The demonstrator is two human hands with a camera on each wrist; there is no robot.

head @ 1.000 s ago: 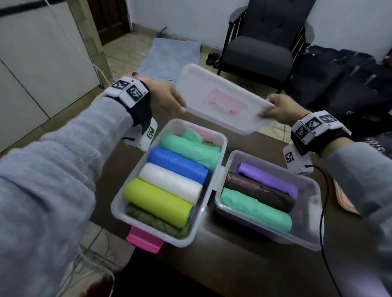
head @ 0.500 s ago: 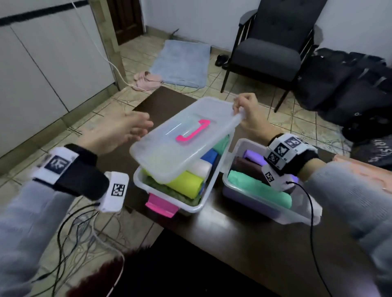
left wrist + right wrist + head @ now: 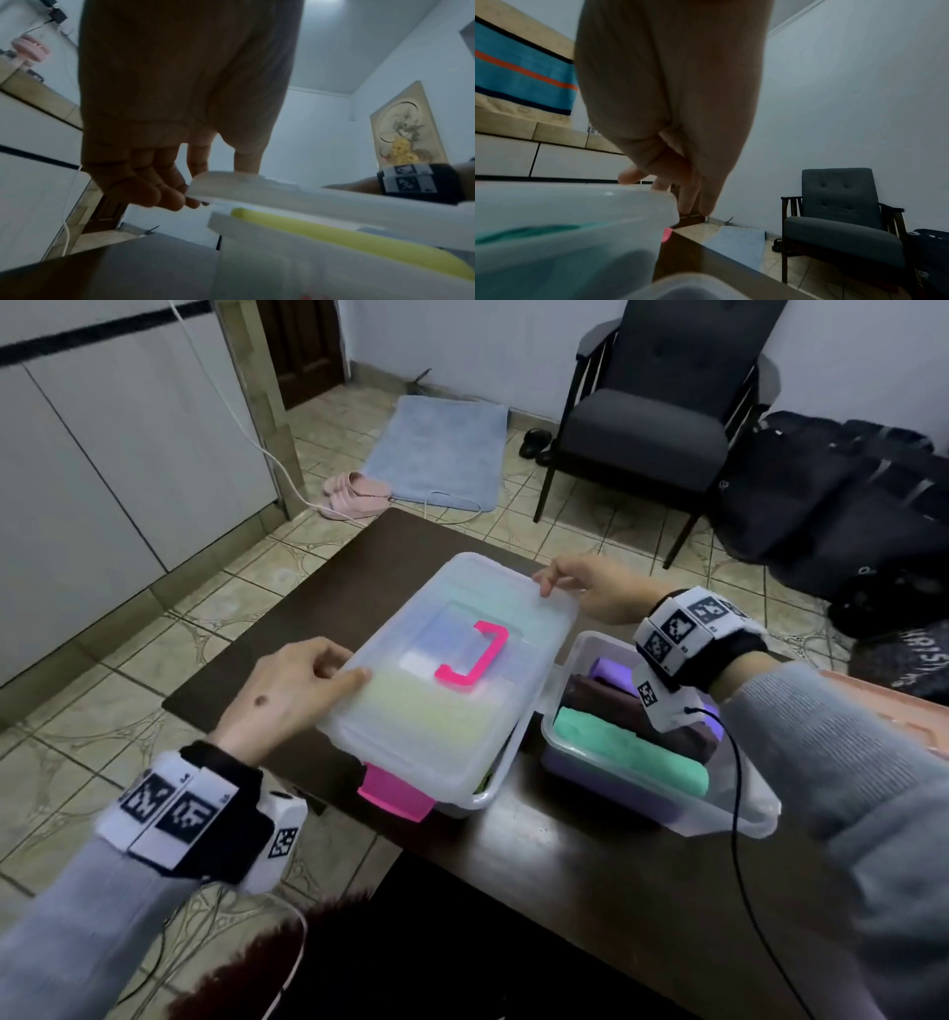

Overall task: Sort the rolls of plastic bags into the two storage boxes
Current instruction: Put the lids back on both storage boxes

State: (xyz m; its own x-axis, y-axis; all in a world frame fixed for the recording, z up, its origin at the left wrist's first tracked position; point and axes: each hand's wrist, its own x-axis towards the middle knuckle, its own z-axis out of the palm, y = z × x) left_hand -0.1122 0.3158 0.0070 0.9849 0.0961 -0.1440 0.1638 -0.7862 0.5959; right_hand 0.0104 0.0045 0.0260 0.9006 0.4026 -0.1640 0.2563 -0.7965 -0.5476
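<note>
From the head view, a translucent plastic lid with a pink handle [image 3: 452, 660] lies over the left clear storage box [image 3: 477, 796], whose pink latch [image 3: 394, 793] hangs at the near end. The left hand [image 3: 287, 695] grips the lid's near-left edge, thumb on top; the right hand [image 3: 595, 593] pinches its far-right corner. Blurred yellow, white and blue rolls show through the lid. Just to the right stands the open clear storage box [image 3: 719, 814], holding a mint green roll of bags [image 3: 626, 752] nearest, a dark brown roll [image 3: 616, 706] behind it and a purple roll [image 3: 611, 671] farthest. Both boxes sit on the dark brown worktop [image 3: 590, 880]. A grey armchair [image 3: 662, 413] and a blue mat [image 3: 441, 449] lie on the far floor.

From the left wrist, the curled fingers [image 3: 154, 190] clasp the lid's edge [image 3: 257, 190], which sits slightly above the box rim; a yellow-green roll [image 3: 334, 235] lies underneath.

From the right wrist, the fingertips [image 3: 687, 199] hold the lid's rounded corner [image 3: 603, 205], thumb on top; green shows hazily through the plastic.
</note>
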